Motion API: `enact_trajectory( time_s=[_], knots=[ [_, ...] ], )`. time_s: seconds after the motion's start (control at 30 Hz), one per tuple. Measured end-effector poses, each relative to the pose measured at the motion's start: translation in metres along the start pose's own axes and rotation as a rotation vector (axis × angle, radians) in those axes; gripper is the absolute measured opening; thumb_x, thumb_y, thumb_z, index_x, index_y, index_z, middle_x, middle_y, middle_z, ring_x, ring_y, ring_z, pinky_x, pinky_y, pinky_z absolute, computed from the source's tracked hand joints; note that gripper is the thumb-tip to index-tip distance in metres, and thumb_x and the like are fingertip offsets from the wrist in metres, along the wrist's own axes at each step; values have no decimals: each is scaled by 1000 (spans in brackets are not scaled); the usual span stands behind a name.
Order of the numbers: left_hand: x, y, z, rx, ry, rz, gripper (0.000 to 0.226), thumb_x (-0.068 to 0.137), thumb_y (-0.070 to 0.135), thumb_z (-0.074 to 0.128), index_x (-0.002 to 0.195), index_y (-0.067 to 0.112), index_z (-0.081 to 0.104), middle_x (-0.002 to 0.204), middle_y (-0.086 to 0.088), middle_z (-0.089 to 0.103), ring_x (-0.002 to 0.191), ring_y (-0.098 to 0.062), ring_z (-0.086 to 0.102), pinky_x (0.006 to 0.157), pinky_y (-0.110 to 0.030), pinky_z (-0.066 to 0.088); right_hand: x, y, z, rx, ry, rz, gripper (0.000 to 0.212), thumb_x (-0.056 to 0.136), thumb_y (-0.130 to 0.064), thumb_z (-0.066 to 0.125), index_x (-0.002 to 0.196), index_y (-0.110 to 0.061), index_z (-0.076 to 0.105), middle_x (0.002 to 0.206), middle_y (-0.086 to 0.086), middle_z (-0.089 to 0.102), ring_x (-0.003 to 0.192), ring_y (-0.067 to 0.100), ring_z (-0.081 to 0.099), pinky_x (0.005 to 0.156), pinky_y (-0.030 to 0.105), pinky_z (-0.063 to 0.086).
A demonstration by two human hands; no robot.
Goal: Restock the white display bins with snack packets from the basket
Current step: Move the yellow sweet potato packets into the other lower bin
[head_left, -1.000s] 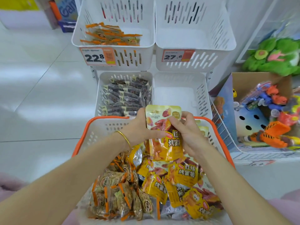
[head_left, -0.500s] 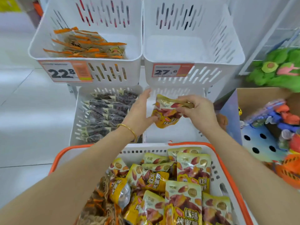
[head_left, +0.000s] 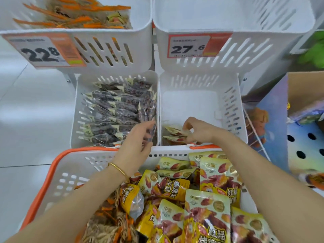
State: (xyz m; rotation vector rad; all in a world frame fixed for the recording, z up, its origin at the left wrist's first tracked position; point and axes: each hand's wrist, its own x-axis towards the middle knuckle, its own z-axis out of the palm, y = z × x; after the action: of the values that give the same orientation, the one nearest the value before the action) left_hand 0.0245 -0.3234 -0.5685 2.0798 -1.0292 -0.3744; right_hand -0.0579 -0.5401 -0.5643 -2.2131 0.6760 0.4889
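Observation:
My right hand (head_left: 198,130) reaches into the lower right white bin (head_left: 233,102) and pinches yellow snack packets (head_left: 173,133) lying at its near edge. My left hand (head_left: 138,137) hovers over the divide between the two lower bins, fingers loosely curled, holding nothing. The orange-rimmed basket (head_left: 57,165) sits below, full of yellow packets (head_left: 206,211) on the right and brown-orange packets (head_left: 107,223) on the left.
The lower left bin (head_left: 77,120) holds several dark packets. The upper left bin (head_left: 140,41) holds orange-edged packets; the upper right bin (head_left: 254,41) shows no packets. A cardboard box of toys (head_left: 298,120) stands at the right. White floor tiles lie to the left.
My right hand has carried the yellow packets from the basket down into the lower right bin. My left hand has let go and drawn back a little. The view has moved closer to the bins.

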Motion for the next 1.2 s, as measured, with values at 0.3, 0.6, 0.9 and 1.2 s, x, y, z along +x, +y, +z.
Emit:
enact_trajectory(
  time_s=[0.3, 0.6, 0.9, 1.2],
  knots=[
    [-9, 0, 7, 18, -8, 35, 53, 90, 2, 53, 135, 23, 37, 117, 4, 44, 91, 3, 49, 78, 2, 36, -10, 7, -3, -11, -44, -85, 40, 89, -1, 55, 124, -20, 55, 136, 4, 48, 115, 15, 51, 89, 23, 41],
    [-17, 6, 5, 2, -49, 30, 51, 90, 3, 52, 136, 21, 39, 117, 3, 45, 92, -4, 51, 80, -1, 37, -23, -11, 1, -151, 45, -95, 49, 93, 2, 37, 139, -15, 44, 147, 5, 39, 134, 18, 36, 102, 22, 28],
    [-69, 42, 44, 108, 30, 256, 27, 88, 17, 51, 114, 13, 55, 116, -1, 53, 110, -14, 46, 96, -25, 39, -144, 31, 22, -87, 671, 136, 27, 83, 2, 51, 97, -15, 67, 103, 6, 67, 97, 25, 60, 84, 36, 50],
    [-76, 60, 58, 112, -89, 164, 28, 87, 11, 59, 114, 17, 56, 115, 2, 52, 112, -15, 46, 96, -28, 42, -129, 49, 77, 35, 776, 291, 44, 84, -15, 66, 123, -13, 46, 121, 8, 59, 113, 31, 55, 89, 41, 48]
  ],
)
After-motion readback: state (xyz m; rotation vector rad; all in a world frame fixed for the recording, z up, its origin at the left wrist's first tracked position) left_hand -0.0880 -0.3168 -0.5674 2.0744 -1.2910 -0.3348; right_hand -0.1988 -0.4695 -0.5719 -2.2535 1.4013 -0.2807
